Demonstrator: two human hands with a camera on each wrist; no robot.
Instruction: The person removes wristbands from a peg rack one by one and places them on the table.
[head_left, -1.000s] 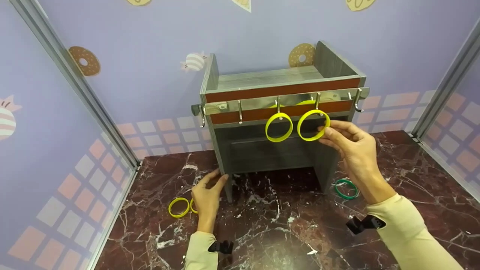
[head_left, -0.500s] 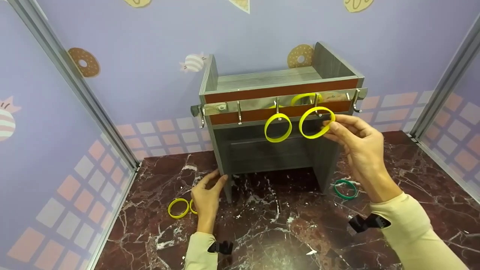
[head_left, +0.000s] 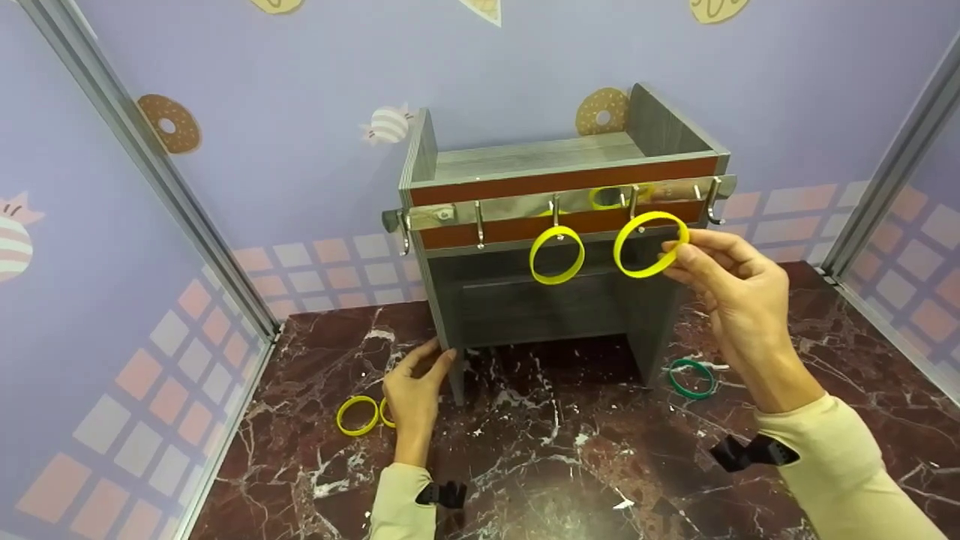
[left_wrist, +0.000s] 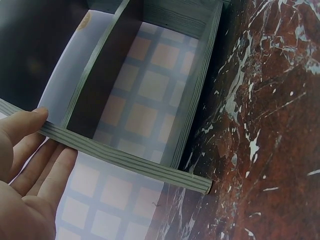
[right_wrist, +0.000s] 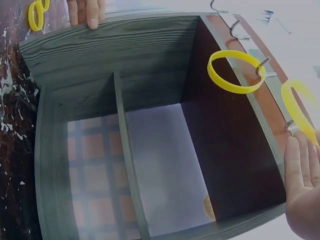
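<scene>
My right hand (head_left: 739,296) pinches a yellow wristband (head_left: 618,251) by its right side, between thumb and fingers. This band is in front of the second hook from the right (head_left: 635,202), appearing just off it. Another yellow wristband (head_left: 556,282) hangs from the middle hook (head_left: 556,210). My left hand (head_left: 416,390) holds the left side panel of the grey wooden shelf (head_left: 442,322) low down; in the left wrist view the thumb lies on one side of the panel edge (left_wrist: 125,157) and the fingers on the other.
A metal hook rail (head_left: 517,206) runs across the shelf's red-brown front. Yellow wristbands (head_left: 358,433) lie on the marble-patterned table (head_left: 540,480) beside my left hand, one partly hidden. A green wristband (head_left: 694,397) lies right of the shelf. Patterned walls (head_left: 300,150) enclose the table.
My right hand has drawn the yellow wristband to the right and slightly up, away from the hook. The left hand and the hanging wristband stay put.
</scene>
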